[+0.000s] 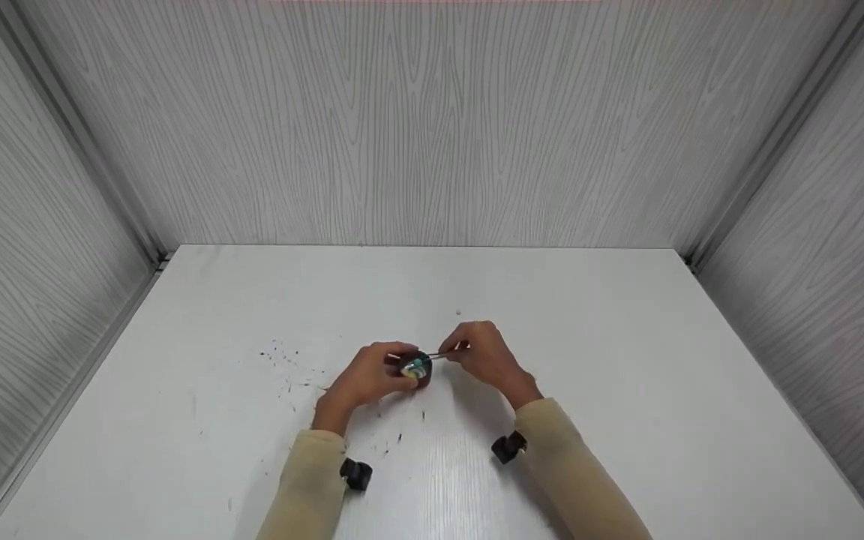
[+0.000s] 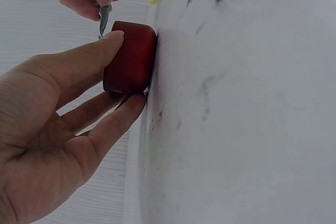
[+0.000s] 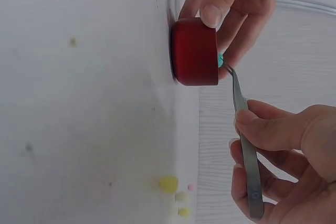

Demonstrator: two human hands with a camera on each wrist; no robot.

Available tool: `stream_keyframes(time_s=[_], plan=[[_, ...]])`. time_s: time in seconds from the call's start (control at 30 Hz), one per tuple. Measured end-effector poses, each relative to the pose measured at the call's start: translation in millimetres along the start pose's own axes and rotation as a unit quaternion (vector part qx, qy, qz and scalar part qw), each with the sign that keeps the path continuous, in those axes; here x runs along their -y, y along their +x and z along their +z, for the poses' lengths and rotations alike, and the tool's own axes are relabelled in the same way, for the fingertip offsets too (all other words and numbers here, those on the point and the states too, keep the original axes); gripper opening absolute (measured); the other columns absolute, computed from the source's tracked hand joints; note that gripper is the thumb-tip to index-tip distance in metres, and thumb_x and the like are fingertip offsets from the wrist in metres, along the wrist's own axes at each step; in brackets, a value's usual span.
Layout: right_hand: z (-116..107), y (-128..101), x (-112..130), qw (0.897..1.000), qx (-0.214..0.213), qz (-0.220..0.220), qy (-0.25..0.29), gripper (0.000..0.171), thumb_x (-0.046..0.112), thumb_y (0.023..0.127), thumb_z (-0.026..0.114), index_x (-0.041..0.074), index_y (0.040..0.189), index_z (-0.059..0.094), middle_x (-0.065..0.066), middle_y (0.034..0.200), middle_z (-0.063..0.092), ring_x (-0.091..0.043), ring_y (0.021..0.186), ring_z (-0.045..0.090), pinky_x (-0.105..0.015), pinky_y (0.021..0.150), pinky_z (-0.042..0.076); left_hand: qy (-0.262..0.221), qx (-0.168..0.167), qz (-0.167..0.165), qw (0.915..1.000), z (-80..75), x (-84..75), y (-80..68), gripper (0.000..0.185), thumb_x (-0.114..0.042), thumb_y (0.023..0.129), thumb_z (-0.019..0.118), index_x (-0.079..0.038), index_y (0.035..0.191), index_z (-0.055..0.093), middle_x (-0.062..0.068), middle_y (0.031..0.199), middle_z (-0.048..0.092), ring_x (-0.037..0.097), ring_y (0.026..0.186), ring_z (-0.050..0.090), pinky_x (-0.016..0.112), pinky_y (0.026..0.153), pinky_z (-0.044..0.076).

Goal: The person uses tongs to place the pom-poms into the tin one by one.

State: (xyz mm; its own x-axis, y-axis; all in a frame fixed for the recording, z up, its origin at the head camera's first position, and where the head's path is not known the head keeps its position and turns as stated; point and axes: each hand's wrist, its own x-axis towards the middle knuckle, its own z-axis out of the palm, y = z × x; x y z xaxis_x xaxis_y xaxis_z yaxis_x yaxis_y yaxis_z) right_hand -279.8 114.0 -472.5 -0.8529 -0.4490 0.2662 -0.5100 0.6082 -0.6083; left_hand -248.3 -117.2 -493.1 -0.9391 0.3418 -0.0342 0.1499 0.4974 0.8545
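A small red cup (image 3: 194,51) stands on the white table, and in the head view coloured bits (image 1: 415,369) show in its mouth. My left hand (image 1: 373,373) holds the cup by its sides, thumb on one side and fingers on the other. Silver tweezers (image 3: 249,156) with a bent tip are pinched between the thumb and fingers of my right hand (image 1: 486,354). Their tip reaches the cup's mouth, right at a small teal ball (image 3: 220,60) that shows above the rim.
Beyond the cup in the right wrist view lie a yellow ball (image 3: 168,183), a pink ball (image 3: 190,187) and a paler ball (image 3: 181,196). Dark specks and scuffs (image 1: 282,356) mark the white table (image 1: 589,315). Grey wood-grain panels (image 1: 424,127) rise behind it and at both sides.
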Motion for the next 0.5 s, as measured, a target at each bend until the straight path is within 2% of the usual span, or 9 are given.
stream_keyframes(time_s=[0.5], plan=[[9.9, 5.0, -0.5, 1.000, 0.013, 0.005, -0.014, 0.014, -0.006, 0.089, 0.074, 0.003, 0.096, 0.083, -0.012, 0.093, 0.078, -0.025, 0.086, 0.073, -0.039, 0.076, 0.062, 0.016, -0.009, 0.002, 0.9998, 0.5, 1.4, 0.7, 0.053, -0.012, 0.089, 0.081, -0.011, 0.140, 0.064, 0.015, 0.141, 0.064, 0.037, 0.129, 0.063, 0.053, 0.111, 0.050]])
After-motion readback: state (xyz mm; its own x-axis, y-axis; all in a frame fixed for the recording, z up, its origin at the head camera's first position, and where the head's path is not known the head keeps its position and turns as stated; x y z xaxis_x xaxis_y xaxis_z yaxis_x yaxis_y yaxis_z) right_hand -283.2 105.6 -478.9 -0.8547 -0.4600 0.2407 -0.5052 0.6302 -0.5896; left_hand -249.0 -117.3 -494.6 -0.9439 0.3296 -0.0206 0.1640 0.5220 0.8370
